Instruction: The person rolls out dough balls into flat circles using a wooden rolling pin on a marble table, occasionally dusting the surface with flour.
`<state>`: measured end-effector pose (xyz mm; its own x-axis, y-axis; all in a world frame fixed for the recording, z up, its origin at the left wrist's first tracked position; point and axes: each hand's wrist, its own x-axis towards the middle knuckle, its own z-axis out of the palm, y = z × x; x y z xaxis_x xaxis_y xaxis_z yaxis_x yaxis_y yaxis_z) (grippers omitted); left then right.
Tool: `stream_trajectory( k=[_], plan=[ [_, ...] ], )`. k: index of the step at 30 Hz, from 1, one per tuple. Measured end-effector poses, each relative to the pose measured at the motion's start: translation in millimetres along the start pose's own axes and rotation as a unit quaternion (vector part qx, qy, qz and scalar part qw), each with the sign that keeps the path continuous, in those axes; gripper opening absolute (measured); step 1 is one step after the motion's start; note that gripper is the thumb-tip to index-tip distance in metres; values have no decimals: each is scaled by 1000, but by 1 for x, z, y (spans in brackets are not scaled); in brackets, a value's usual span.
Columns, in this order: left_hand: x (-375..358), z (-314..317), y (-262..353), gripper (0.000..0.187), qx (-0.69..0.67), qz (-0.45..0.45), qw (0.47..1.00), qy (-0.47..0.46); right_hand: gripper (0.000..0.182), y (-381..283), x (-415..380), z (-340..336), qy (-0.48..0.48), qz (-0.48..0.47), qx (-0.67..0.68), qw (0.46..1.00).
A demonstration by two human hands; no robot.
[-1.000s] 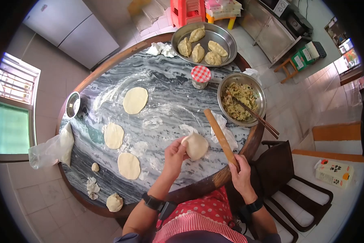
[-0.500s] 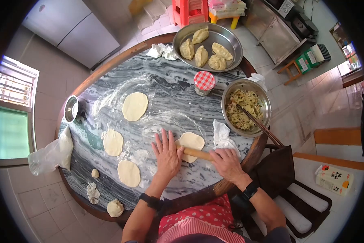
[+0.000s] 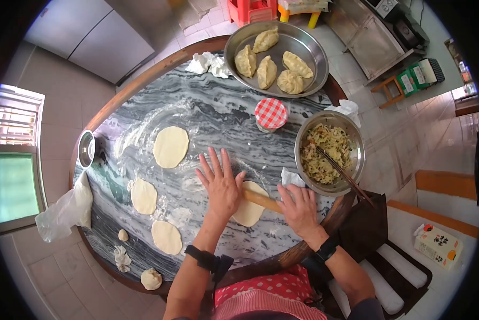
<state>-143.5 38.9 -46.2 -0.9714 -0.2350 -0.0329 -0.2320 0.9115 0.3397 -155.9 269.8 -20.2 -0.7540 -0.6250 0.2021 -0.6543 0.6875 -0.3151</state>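
A wooden rolling pin [image 3: 261,199] lies across a flat round of dough [image 3: 251,212] on the marble tabletop. My left hand [image 3: 223,188] rests on the pin's left end, palm down, open with fingers spread. Over the right end lies my right hand [image 3: 300,209], its fingers stretched forward and open; the palm hides that end. To the left are three other rolled rounds: an upper one [image 3: 171,147], a middle one [image 3: 144,196] and a lower one [image 3: 166,237]. Flour is smeared around them.
A steel pan [image 3: 276,53] at the back holds several shaped dumplings. Nearby are a jar with a checked lid [image 3: 271,113] and a bowl of filling [image 3: 306,125] with chopsticks [image 3: 346,176]. A small metal bowl [image 3: 86,149], plastic bag [image 3: 66,210] and dough lump [image 3: 151,279] line the left edge.
The rolling pin stays under both hands on the dough, which now looks longer front to back. The right fingers have stretched out further. The whole view has shifted slightly.
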Motion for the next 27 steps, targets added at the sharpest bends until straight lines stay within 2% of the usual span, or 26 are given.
stream_trajectory(
  k=[5, 7, 8, 9, 11, 12, 13, 14, 15, 16, 18, 19, 21, 22, 24, 25, 27],
  plan=[
    [27, 6, 7, 72, 8, -6, 999, 44, 50, 2, 2, -3, 11, 12, 28, 999],
    [38, 7, 14, 72, -7, 14, 997, 75, 49, -1, 0, -12, -36, -16, 38, 998],
    [41, 6, 17, 64, 4, 14, 996, 93, 49, 3, -4, -12, -35, -18, 32, 999],
    [41, 4, 15, 64, 1, 15, 995, 99, 48, 6, -5, -9, -56, -23, 18, 998],
    [32, 0, 2, 57, -215, -12, 963, 162, 46, 7, -5, -6, -72, -28, 7, 997],
    [20, -18, 8, 43, -232, -34, 947, 218, 44, 7, -1, -9, -47, 13, 54, 997],
    [4, -19, 1, 43, -231, -31, 948, 218, 42, 6, 0, -12, -22, 54, 100, 993],
    [-12, -20, -12, 38, -261, -50, 950, 161, 42, 4, 0, -15, -18, 56, 100, 993],
    [-24, -24, -18, 34, -290, -70, 949, 103, 40, 1, -1, -17, 19, 100, 161, 982],
    [-34, -23, -17, 34, -289, -69, 950, 100, 39, -4, -3, -18, 55, 142, 221, 963],
    [-44, -22, -9, 29, -150, 44, 985, 80, 38, -17, -12, -29, 71, 150, 236, 958],
    [-45, -23, -4, 29, -152, 46, 984, 80, 38, -22, -18, -34, 85, 157, 250, 952],
    [-44, -26, 2, 26, -139, -39, 989, -16, 37, -31, -33, -39, 90, 150, 250, 952],
    [-40, -25, 0, 26, -139, -39, 989, -16, 37, -35, -41, -41, 75, 157, 261, 950],
    [-29, -22, -8, 22, -195, -107, 969, -104, 37, -39, -52, -44, 64, 165, 279, 944],
    [-30, -23, -9, 22, -195, -107, 969, -105, 37, -41, -59, -44, 64, 165, 278, 944],
    [-31, -25, -9, 20, -145, -7, 989, -35, 35, -41, -70, -43, 82, 207, 288, 931]
  ],
)
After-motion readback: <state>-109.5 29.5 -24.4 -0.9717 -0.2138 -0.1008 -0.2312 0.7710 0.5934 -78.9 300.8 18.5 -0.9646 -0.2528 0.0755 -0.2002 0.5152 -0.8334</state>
